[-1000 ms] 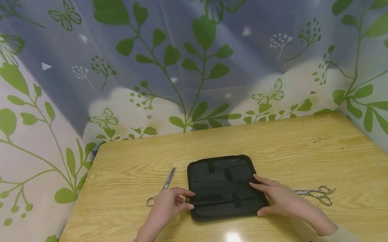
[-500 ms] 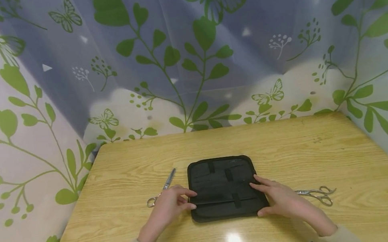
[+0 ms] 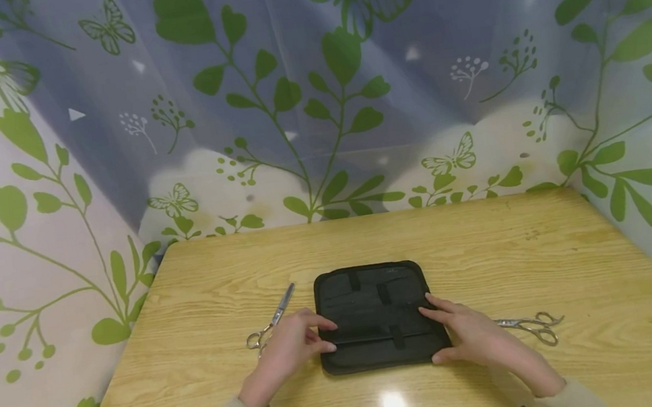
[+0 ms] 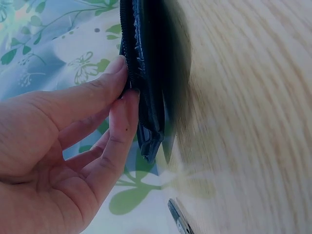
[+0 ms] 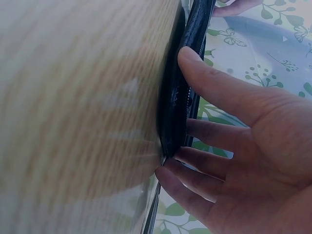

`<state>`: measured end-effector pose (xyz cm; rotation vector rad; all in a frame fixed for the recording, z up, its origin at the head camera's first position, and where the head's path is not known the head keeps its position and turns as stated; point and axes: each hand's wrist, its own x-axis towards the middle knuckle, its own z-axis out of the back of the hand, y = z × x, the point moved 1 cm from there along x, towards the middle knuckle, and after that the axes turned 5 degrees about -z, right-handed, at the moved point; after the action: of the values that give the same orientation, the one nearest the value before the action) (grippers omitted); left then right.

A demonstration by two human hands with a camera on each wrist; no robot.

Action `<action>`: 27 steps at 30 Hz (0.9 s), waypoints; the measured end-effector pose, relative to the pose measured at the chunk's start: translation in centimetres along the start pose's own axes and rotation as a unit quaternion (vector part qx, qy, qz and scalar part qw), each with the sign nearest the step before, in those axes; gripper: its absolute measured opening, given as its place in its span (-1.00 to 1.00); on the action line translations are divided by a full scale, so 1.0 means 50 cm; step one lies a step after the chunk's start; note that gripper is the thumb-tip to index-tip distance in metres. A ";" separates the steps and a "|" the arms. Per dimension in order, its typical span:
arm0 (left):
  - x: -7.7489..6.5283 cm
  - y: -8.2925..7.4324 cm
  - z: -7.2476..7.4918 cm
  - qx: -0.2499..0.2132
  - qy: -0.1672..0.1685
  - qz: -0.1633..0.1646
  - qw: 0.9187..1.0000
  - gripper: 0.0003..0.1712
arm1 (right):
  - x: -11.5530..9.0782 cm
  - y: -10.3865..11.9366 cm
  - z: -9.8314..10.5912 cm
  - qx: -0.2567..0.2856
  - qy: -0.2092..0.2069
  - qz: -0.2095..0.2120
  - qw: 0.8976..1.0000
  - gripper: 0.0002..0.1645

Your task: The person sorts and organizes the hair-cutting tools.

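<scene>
A black zip case [image 3: 365, 324] lies open-faced on the wooden table, with small elastic loops and a flap seam across its inside. My left hand [image 3: 291, 345] reaches over its left edge, thumb and forefinger pinching at the inner flap; in the left wrist view these fingertips [image 4: 130, 96] are right at the zipper edge. My right hand [image 3: 476, 334] rests against the right edge, thumb at the near corner and fingers spread along the side. Thinning scissors [image 3: 280, 306] lie left of the case, partly behind the left hand. Another pair of scissors [image 3: 530, 324] lies on the right, its blades hidden by the right hand.
The wood-grain table [image 3: 235, 262] ends at a leaf-and-butterfly curtain [image 3: 317, 130] behind, with more of the same cloth along both sides. A bright light reflection shows on the tabletop in front of the case.
My left hand has slid slightly to the right, its fingertips farther over the case. More of the left scissors' handle shows. The right hand, the case and both scissors have stayed in place.
</scene>
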<state>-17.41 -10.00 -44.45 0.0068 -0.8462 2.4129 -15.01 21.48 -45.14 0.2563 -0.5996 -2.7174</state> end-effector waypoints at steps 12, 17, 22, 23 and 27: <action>0.003 -0.005 -0.003 0.012 0.012 -0.001 1.000 -0.73 | -0.003 0.003 0.003 0.000 0.003 -0.001 1.000 0.02; 0.005 -0.004 -0.006 0.024 0.017 0.005 1.000 -0.72 | -0.003 0.004 0.003 0.002 0.003 -0.002 1.000 0.01; 0.007 -0.005 -0.007 0.030 0.021 0.009 0.999 -0.70 | -0.003 0.003 0.003 -0.002 0.002 0.004 1.000 0.01; 0.007 -0.005 -0.008 0.032 0.022 0.009 0.999 -0.69 | -0.003 0.002 0.003 -0.002 0.003 0.006 1.000 0.01; 0.009 -0.005 -0.010 0.036 0.024 0.010 0.999 -0.69 | -0.004 0.002 0.002 0.001 0.005 0.007 1.000 0.01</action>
<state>-17.54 -9.30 -44.63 -0.0318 -0.7404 2.4516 -14.84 21.52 -44.97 0.2650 -0.5982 -2.7016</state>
